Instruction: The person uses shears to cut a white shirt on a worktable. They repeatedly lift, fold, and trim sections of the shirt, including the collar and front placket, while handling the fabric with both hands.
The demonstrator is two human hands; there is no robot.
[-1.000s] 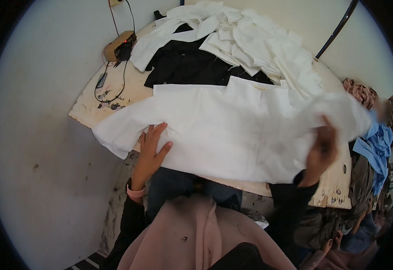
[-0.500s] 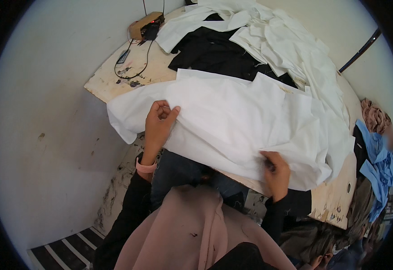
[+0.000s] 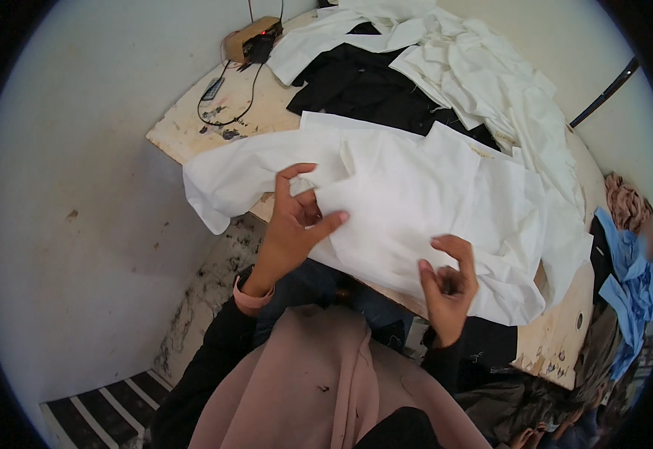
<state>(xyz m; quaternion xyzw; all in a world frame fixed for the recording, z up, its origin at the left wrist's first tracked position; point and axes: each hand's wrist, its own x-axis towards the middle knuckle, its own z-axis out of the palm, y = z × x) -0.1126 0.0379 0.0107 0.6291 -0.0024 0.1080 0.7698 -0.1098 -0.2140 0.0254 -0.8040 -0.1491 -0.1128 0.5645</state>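
Observation:
A white cloth piece (image 3: pixel 401 191), creased and loosely folded, is spread along the near side of the wooden table, with one end drooping over the left edge. At its near left edge is my left hand (image 3: pixel 296 228), thumb and fingers apart, nothing gripped. A raised fold stands in the cloth just beyond those fingers. Over the near right part of the cloth, my right hand (image 3: pixel 450 288) is half curled, its thumb and index finger apart and no cloth pinched between them. Whether either hand's fingertips touch the cloth is hard to tell.
Behind lie black cloth (image 3: pixel 364 86) and a heap of white cloth (image 3: pixel 483 71). A brown box with a cable (image 3: pixel 255 41) sits at the table's (image 3: pixel 169 131) far left corner. Blue garments (image 3: pixel 629 258) hang at the right, with other people's hands (image 3: pixel 536 434) below. A wall (image 3: pixel 79 187) borders the left.
My left hand has shifted right and nearer, its fingers spreading; the cloth's near left edge has drawn back, baring some table. My right hand has let go of the cloth and opened.

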